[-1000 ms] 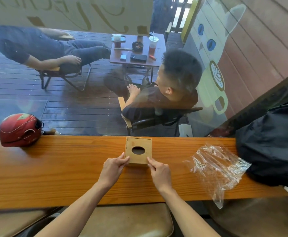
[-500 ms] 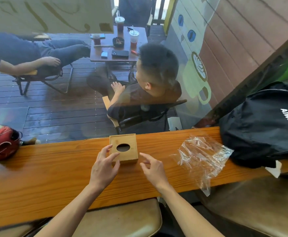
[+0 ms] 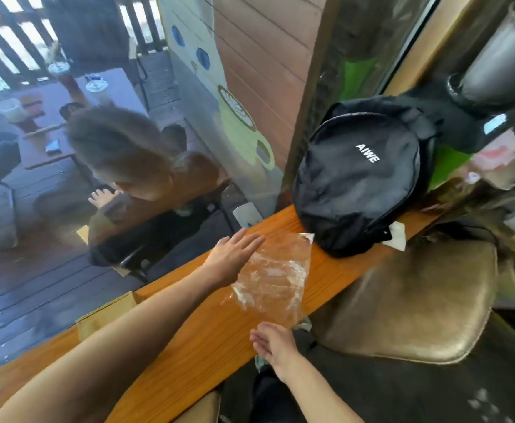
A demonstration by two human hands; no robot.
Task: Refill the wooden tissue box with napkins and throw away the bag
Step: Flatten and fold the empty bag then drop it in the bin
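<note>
On the table, by label:

Change: the view has swung right since half a second ago; both hands have left the wooden tissue box (image 3: 106, 312) and gone to the clear plastic bag (image 3: 273, 276).

Left hand (image 3: 235, 253): flat, fingers spread and stretched toward the backpack (image 3: 360, 178), resting at the bag's far-left edge; its grip is apart, nothing clamped.

Right hand (image 3: 273, 343): at the table's near edge, just below the bag's lower end, fingers loosely extended, palm turned inward; its grip looks apart too (whether the fingertips touch the film I cannot tell).

Bag position: lying on the table (image 3: 207, 337) between the two hands, just beside the backpack but apart from it.

Bag axis: long axis runs from the near edge toward the window, tilted slightly right; the lower end overhangs the near edge, the upper corner points toward the backpack.

Box position: well left of the bag, against the window side of the table.

Hidden: the left forearm covers most of the box, so only a corner and part of its top show and its hole is out of sight.

Hard to make out: the bag's outline, since the film is transparent and crumpled; the right side of the view is motion-blurred.
</note>
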